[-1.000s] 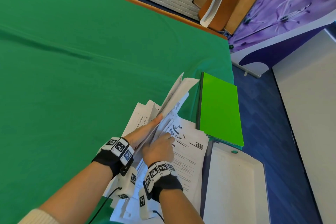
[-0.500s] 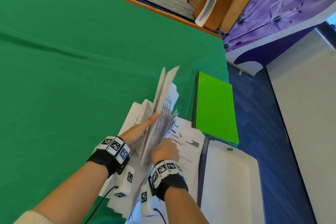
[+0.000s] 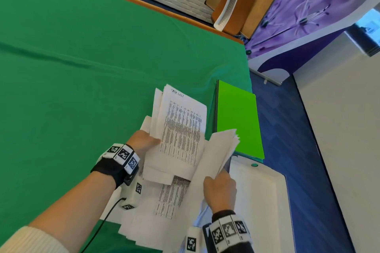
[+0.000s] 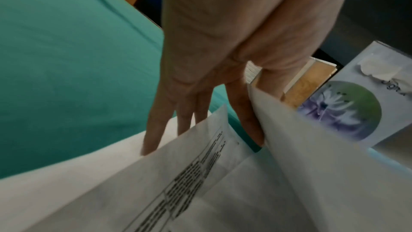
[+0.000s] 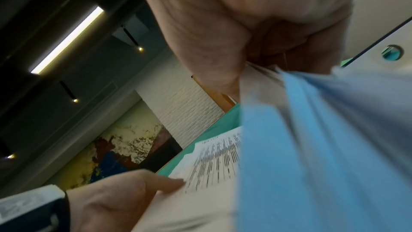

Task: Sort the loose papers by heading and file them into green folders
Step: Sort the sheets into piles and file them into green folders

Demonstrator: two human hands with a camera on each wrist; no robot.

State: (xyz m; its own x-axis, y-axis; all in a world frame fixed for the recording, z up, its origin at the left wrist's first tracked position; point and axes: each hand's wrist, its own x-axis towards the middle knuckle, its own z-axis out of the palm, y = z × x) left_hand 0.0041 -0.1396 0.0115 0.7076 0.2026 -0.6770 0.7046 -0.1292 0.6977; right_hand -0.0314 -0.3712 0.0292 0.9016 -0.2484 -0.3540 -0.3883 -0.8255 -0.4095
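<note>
Flipped rightward, thin white sheets (image 3: 218,154) now fan from right hand (image 3: 220,191).

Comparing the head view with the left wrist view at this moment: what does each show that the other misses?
Only the head view shows the green folder, the white tray and the right hand gripping a lifted sheaf. Only the left wrist view shows the left hand with straight fingers under a sheet. Both show the printed papers and green cloth.
</note>
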